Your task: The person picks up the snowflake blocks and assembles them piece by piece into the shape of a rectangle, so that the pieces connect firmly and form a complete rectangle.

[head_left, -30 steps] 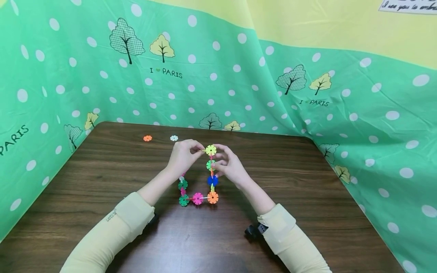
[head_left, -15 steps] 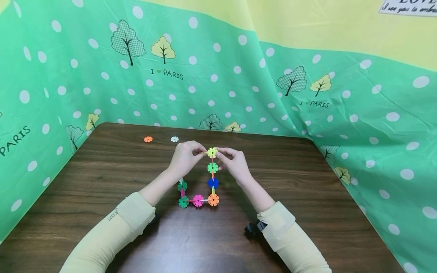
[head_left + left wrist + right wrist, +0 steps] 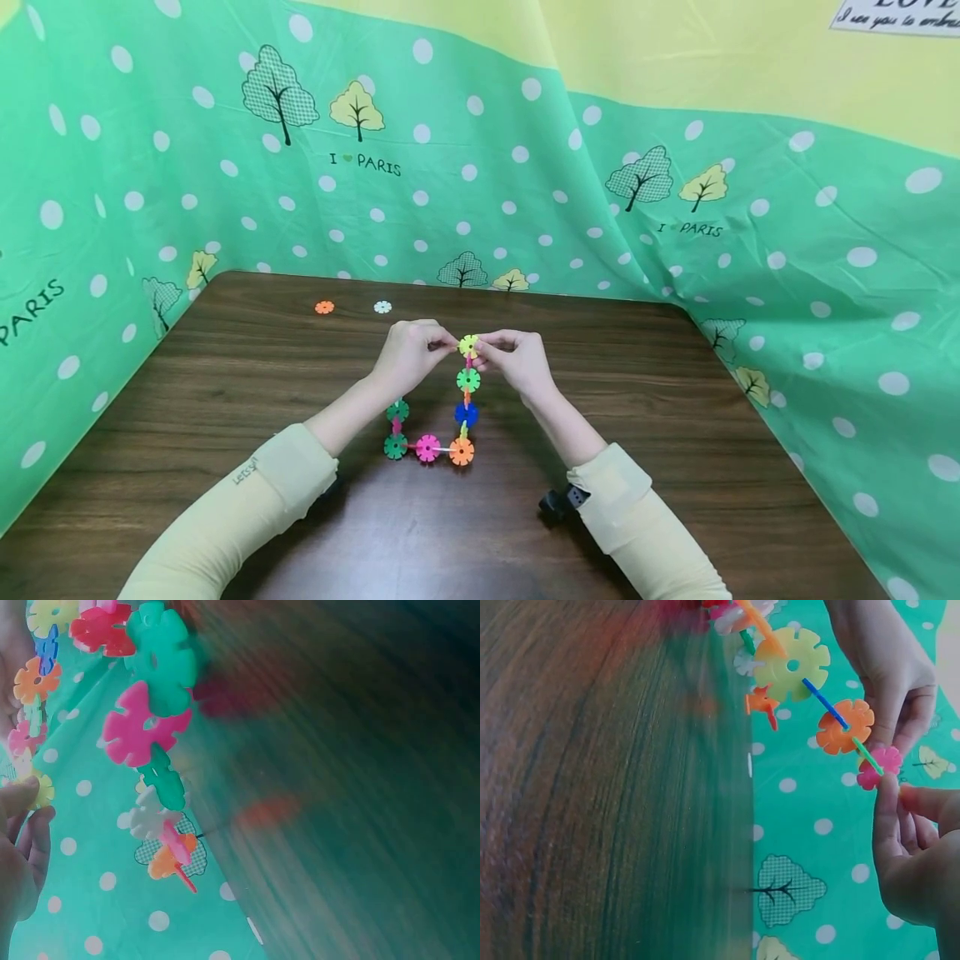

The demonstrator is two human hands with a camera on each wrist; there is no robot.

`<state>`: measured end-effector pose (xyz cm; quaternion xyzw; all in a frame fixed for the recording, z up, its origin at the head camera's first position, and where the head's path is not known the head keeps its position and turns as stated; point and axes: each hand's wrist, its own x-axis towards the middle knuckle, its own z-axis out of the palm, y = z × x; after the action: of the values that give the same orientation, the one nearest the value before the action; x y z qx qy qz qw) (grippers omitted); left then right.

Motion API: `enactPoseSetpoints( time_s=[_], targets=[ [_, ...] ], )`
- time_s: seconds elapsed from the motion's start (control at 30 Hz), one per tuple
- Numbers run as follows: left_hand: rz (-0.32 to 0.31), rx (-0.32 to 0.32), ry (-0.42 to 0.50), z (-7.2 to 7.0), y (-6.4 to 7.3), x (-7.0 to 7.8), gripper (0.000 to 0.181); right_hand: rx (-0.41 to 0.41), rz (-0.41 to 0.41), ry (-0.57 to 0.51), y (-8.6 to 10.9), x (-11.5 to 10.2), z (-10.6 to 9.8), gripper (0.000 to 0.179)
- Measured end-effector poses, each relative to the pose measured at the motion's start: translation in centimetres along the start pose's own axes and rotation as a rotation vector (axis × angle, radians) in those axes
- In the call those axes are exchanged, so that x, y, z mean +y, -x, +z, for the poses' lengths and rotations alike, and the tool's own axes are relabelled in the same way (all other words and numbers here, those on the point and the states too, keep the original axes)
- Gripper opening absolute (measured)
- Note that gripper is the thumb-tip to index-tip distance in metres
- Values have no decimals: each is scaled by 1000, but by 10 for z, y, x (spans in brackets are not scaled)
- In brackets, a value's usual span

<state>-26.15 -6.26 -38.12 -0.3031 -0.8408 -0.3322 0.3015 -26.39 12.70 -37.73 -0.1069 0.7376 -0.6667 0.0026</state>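
Observation:
A chain of colourful plastic snowflake discs, slotted into one another, forms a U between the hands in the head view. Along its bottom run a dark green disc [image 3: 395, 447], a pink disc [image 3: 428, 448] and an orange disc [image 3: 462, 451]. A blue disc [image 3: 467, 413] and a light green disc [image 3: 468, 380] climb the right side to a yellow disc at the top. My right hand [image 3: 517, 362] pinches that top disc's right side. My left hand [image 3: 408, 354] pinches a second yellow disc [image 3: 45, 791], edge-on to the head camera. The left forearm hides the chain's other end, where an orange disc [image 3: 161, 859] shows.
Farther back on the brown wooden table [image 3: 637, 392] lie a loose orange disc [image 3: 324, 307] and a loose white disc [image 3: 382, 307]. A green dotted curtain [image 3: 480, 150] hangs behind the table. A small black device [image 3: 558, 504] is at the right cuff.
My right fingers have shifted from beside the chain up to the top yellow disc and now pinch it. Both hands and the chain have come slightly nearer.

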Motion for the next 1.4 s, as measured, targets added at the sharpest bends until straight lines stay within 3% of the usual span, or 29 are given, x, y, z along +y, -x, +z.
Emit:
enactPoseSetpoints(
  time_s=[0.63, 1.17, 1.4],
  targets=[
    [191, 93, 28, 8, 5, -6, 7, -3, 17, -2, 6, -5, -4, 18],
    [201, 106, 16, 11, 2, -1, 7, 31, 20, 2, 6, -2, -4, 18],
    [259, 103, -31, 10, -1, 7, 9, 41, 46, 3, 4, 0, -8, 18]
  ],
)
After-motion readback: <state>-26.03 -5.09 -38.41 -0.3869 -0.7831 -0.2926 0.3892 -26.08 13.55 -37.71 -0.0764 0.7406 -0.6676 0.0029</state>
